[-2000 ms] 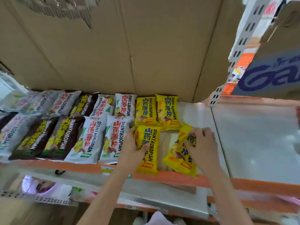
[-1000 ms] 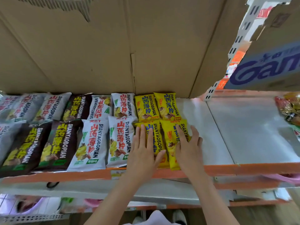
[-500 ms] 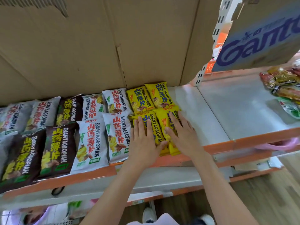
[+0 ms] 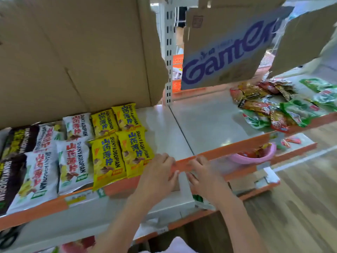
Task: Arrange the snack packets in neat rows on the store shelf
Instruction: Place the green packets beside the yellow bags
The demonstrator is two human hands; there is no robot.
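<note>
Yellow packets sit in two neat rows on shelf. Loose pile at right remains. Left hand, right hand loosely curled, empty.

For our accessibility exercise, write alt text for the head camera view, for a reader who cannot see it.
A person's left hand and right hand rest at the orange front edge of the store shelf, just right of four yellow snack packets laid in two rows. White packets and dark packets continue leftward; loose red and green packets lie at the right.
</note>
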